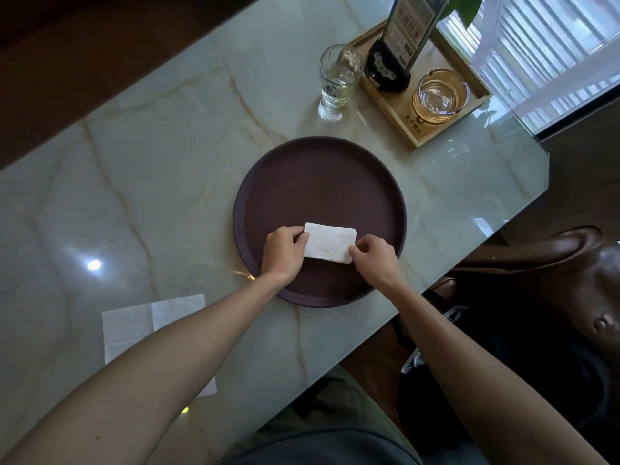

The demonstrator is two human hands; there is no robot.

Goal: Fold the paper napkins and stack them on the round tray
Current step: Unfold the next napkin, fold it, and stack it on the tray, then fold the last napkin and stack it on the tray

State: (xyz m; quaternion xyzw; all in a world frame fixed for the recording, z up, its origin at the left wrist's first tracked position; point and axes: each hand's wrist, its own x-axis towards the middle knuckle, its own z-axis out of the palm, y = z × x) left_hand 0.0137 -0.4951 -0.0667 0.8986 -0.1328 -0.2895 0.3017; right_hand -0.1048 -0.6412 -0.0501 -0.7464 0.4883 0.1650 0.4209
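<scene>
Folded napkin (330, 242) lies on round tray (320, 162), lower middle of frame; left hand (284, 251) pinches its left edge, right hand (374, 255) pinches its lower right corner; unfolded napkin (141, 322) flat on marble table (134, 182), lower left, partly under left forearm; drinking glass (339, 78) above tray.

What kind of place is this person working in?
Probably a restaurant or cafe: a marble-look table carries a wooden tray with an upright menu stand and glass ashtray, beside a round serving tray.

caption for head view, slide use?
Both hands, left and right, pinch a folded napkin on the round tray.
</scene>
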